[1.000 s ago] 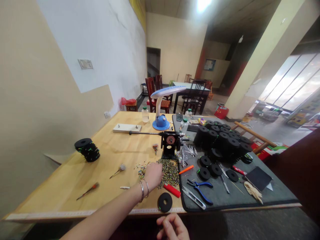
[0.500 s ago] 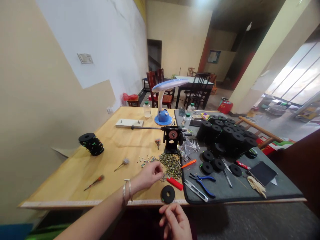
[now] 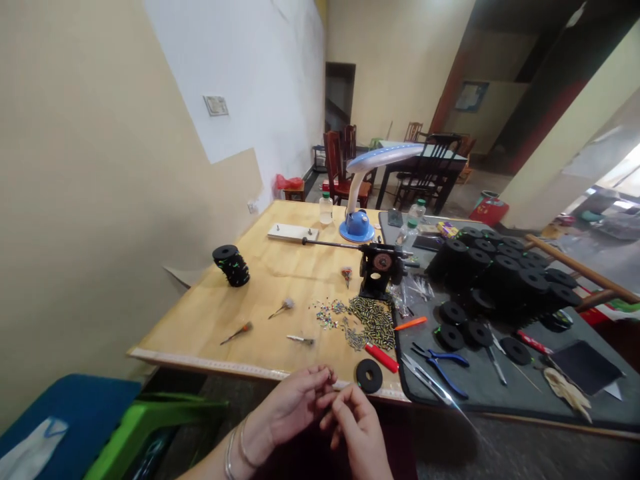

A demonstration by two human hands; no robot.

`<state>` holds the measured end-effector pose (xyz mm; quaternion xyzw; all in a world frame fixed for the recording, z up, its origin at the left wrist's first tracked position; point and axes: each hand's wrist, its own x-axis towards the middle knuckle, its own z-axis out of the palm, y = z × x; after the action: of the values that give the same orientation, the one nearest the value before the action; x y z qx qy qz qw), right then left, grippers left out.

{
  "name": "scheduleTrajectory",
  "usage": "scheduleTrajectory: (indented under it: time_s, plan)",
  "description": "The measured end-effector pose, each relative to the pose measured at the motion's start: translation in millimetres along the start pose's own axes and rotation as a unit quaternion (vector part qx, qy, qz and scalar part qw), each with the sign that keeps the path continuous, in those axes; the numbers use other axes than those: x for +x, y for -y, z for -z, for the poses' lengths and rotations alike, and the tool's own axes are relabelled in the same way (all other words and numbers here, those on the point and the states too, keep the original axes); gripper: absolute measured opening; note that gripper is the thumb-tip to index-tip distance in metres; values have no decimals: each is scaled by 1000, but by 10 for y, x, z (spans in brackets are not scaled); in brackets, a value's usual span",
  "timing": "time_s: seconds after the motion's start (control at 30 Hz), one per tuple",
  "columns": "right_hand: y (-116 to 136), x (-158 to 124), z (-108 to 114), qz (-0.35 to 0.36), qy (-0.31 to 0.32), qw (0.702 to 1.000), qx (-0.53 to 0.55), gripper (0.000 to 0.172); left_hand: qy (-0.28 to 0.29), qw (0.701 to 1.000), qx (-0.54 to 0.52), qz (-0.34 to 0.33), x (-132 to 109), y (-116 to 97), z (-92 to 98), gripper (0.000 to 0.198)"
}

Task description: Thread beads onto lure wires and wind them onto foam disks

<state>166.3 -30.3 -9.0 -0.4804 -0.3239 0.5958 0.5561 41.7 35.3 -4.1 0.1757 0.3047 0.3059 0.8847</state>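
Left hand [image 3: 300, 400] and right hand [image 3: 356, 423] close together at the surface [image 3: 293, 267] edge, each grip narrow; whether anything's held, we cannot tell. Black ring [image 3: 360, 383] lies just beyond. Fine fingertip work, we judge, calling for steadiness next.

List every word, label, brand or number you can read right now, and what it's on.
None can be read.
White marked strip along the near edge: marks too small.
Round dial on the black machine: too small.
Yellow and purple packet: blurred.
Poster on the far wall: too blurred.
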Motion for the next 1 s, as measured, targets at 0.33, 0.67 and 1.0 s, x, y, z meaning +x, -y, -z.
scheduleTrajectory:
  time_s: [0.33, 0.67, 1.0]
  plan:
    - [44, 0, -123, -10, 24, 1000, -17, 41, -2, 998, -14, 57, -10, 28, 120, 19]
    - [-8, 30, -134, -20, 27, 999, -21, 45, 16, 998, -10, 60, -16, 31, 162, 22]
    - [-31, 46, -105, -17, 36, 999, -23, 43, -7, 997, -38, 59, -13, 30, 152, 17]
